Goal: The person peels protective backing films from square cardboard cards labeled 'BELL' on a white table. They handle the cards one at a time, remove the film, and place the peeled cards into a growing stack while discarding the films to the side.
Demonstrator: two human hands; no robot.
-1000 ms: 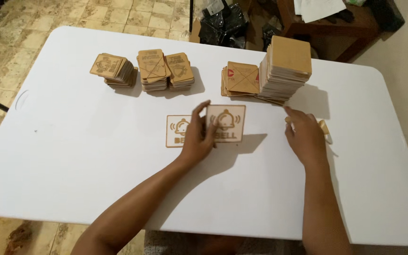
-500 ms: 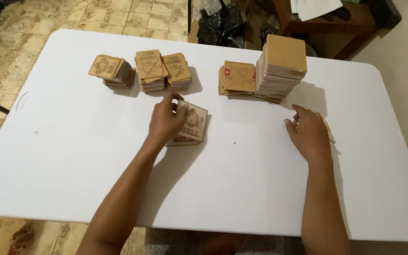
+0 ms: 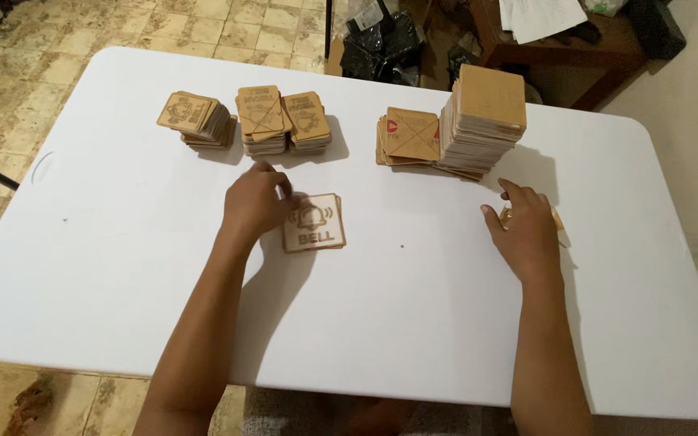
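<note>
A square wooden plaque with an engraved bell picture (image 3: 314, 223) lies flat on the white table (image 3: 414, 323), with another plaque edge showing under it. My left hand (image 3: 255, 202) rests just left of it, fingers curled, touching its left edge. My right hand (image 3: 524, 228) lies palm down on the table to the right, covering a small pale piece (image 3: 557, 222) that sticks out beyond the fingers. A tall stack of wooden squares (image 3: 484, 121) stands just beyond my right hand.
Along the far side stand several shorter stacks of engraved wooden squares: one at the left (image 3: 195, 119), two side by side (image 3: 283, 121), and a low one (image 3: 408, 139) against the tall stack. Behind the table are a wooden piece of furniture (image 3: 575, 48) and dark bags (image 3: 373, 48) on tiled floor.
One second ago two plaques lay side by side under my left hand. They were slid leftward and piled together; now my left hand has drawn back to their left edge. My right hand stayed put.
</note>
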